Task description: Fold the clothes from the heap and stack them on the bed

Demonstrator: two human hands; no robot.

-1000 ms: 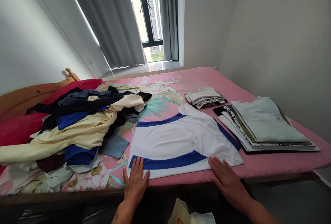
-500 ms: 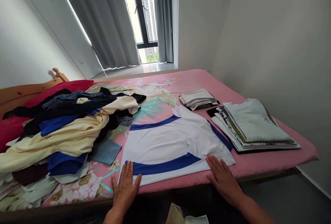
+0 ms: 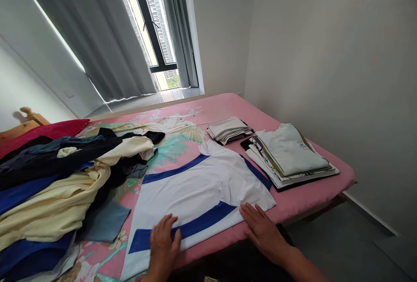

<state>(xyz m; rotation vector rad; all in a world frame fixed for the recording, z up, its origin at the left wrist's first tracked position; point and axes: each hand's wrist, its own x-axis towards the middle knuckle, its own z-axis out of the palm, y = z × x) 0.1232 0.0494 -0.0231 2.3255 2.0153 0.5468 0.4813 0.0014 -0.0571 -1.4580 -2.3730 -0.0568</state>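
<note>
Nearest: left grip (image 3: 163,245) with fingers loosely bent, parted from thumb, over near blue stripe (image 3: 208,221) by hem (image 3: 137,217); contact unclear. Right grip (image 3: 265,234) flattened against near edge of sleeve end (image 3: 257,193), clamped on nothing. Just beyond both: white-and-blue T-shirt (image 3: 185,195), spread on bed (image 3: 286,206), long axis running hem-left to sleeves-right. Farther: tangled clothes pile (image 3: 68,190) leftward, folded garment stack (image 3: 289,151) rightward, smaller stack (image 3: 230,130) behind.

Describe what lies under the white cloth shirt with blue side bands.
A pink, flower-patterned cloth bedsheet shows around the shirt, so it probably continues beneath. Whatever lies directly underneath is covered and cannot be seen.
</note>
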